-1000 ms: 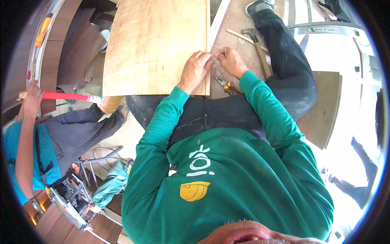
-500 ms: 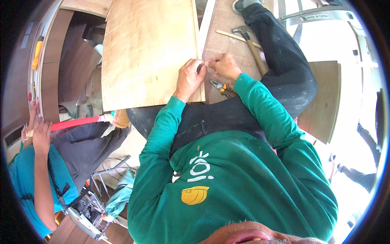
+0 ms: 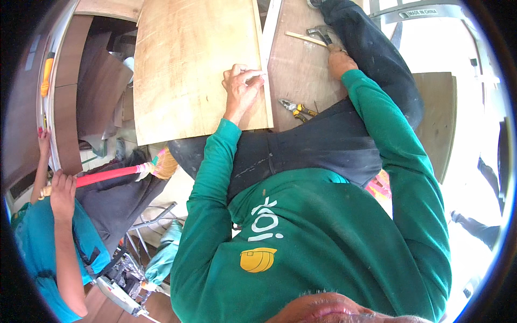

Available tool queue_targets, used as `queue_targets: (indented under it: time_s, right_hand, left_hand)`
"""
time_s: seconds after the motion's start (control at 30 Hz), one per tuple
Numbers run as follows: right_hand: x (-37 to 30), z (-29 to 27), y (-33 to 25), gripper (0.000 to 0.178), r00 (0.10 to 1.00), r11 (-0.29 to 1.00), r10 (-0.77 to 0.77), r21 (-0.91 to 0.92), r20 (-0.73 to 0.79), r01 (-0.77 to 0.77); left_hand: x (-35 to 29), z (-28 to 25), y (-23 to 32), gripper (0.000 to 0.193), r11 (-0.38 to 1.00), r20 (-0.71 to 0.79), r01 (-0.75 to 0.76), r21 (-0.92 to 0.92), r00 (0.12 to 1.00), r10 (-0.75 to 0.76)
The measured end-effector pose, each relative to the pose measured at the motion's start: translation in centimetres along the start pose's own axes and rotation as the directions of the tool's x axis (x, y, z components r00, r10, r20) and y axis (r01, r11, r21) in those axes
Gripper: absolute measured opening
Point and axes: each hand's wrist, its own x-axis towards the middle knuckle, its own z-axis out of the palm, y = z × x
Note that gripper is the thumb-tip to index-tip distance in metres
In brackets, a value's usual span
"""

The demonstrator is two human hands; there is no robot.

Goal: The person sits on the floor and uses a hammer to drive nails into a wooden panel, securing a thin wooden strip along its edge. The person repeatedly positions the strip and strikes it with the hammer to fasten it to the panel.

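Note:
My left hand rests over the right edge of a pale plywood panel, thumb and forefinger pinched together. Whatever is between those fingertips is too small to make out. Beyond the panel's edge to the right, my right hand is wrapped round the handle of a claw hammer, close below its head. The hammer lies along my bent leg, and much of its handle is hidden. A pair of yellow and black pliers lies on the brown board between my hands.
A thin wooden strip lies by the hammer head. To my left a co-worker's hand grips a broom whose bristles reach near my knee. Loose plywood leans at the right, with a metal ladder above it.
My right hand has left my left hand's fingertips, moved right and closed on the hammer. My left hand stays at the panel's edge, still pinching. The co-worker's broom has shifted slightly.

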Motion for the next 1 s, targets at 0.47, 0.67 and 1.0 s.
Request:
queue_targets:
  time_s: [0.47,0.67,1.0]
  right_hand:
    - [-6.7,-6.2,-2.1,0.038,0.901,0.682,-0.181,0.609,-0.395,0.404]
    - [-11.8,-7.4,-4.0,0.038,0.712,0.571,-0.514,0.428,-0.478,0.700]
    - [-12.8,-6.7,-4.2,0.039,0.698,0.624,-0.641,0.312,-0.321,0.717]
  left_hand:
    - [0.0,1.1,-0.3,0.014,0.997,-0.031,0.077,0.003,0.997,-0.077]
    - [-0.3,1.2,-0.1,0.013,0.997,-0.089,0.077,-0.031,0.993,-0.080]
    - [-0.9,1.6,-0.5,0.024,0.996,-0.155,0.079,0.048,0.985,-0.071]
